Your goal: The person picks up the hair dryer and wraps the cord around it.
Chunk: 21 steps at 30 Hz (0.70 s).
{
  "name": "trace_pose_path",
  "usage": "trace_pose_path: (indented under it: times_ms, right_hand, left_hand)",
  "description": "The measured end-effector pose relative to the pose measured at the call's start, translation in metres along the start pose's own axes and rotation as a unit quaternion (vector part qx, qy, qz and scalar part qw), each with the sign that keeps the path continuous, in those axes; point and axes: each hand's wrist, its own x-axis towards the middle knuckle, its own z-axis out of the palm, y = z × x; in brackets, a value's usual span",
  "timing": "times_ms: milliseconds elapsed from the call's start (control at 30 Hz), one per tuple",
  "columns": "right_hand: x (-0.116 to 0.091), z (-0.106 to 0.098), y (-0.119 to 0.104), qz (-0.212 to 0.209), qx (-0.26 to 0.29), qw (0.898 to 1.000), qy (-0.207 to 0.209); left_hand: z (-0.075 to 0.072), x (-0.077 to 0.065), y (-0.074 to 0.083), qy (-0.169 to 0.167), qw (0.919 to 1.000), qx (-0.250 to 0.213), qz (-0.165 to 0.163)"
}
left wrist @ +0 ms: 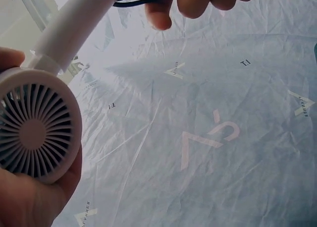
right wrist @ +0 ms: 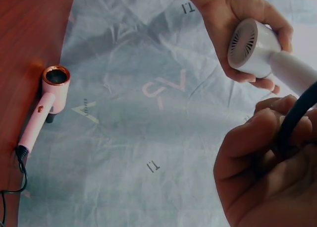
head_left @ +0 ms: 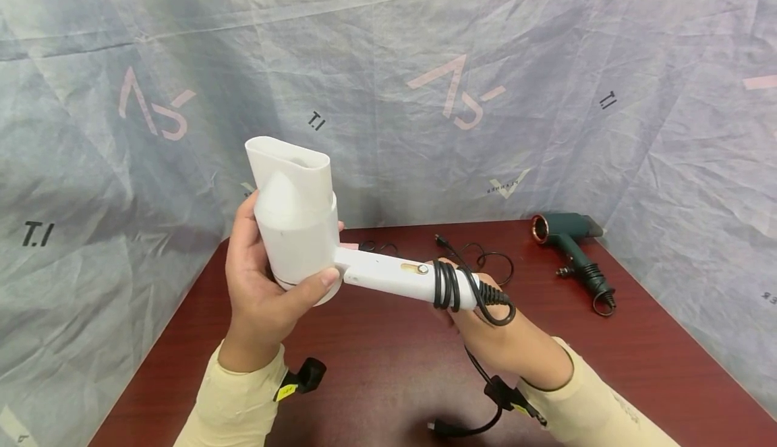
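Note:
A white hair dryer [head_left: 295, 231] is held above the table, its flat nozzle pointing up and its handle extending right. My left hand [head_left: 257, 299] grips the barrel, with the thumb near the handle joint. The slotted rear grille [left wrist: 33, 134] faces the left wrist view. Several turns of black power cord [head_left: 447, 286] circle the handle's end. Behind that end, my right hand [head_left: 476, 329] holds the cord with curled fingers, seen closely in the right wrist view. The cord's loose length hangs below this hand down to a plug [head_left: 449, 428]. The handle partly hides the right fingers.
A dark green hair dryer [head_left: 567, 230] lies at the table's right rear, its cord coiled around the handle. A pink hair dryer [right wrist: 58, 97] lies near the far edge, mostly hidden in the head view; a black cord [head_left: 485, 255] stretches nearby. Grey printed fabric [head_left: 388, 96] surrounds the red-brown table [head_left: 376, 366].

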Motion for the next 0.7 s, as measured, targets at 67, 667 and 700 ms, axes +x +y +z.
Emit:
trace_pose_path:
  times_ms: [67,667,700]
  right_hand:
    - [-0.004,0.001,0.001,0.001,-0.017,1.0,-0.002]
    - [0.0,0.007,0.0,0.06,-0.153,0.986,0.004]
    - [0.001,0.008,0.0,0.06,-0.165,0.985,0.004]
  left_hand:
    - [0.001,0.001,0.0,0.009,0.9999,0.013,0.006]
    - [0.003,-0.002,-0.012,0.057,0.9909,0.119,0.027]
    - [0.003,-0.002,-0.013,0.058,0.9905,0.122,0.028]
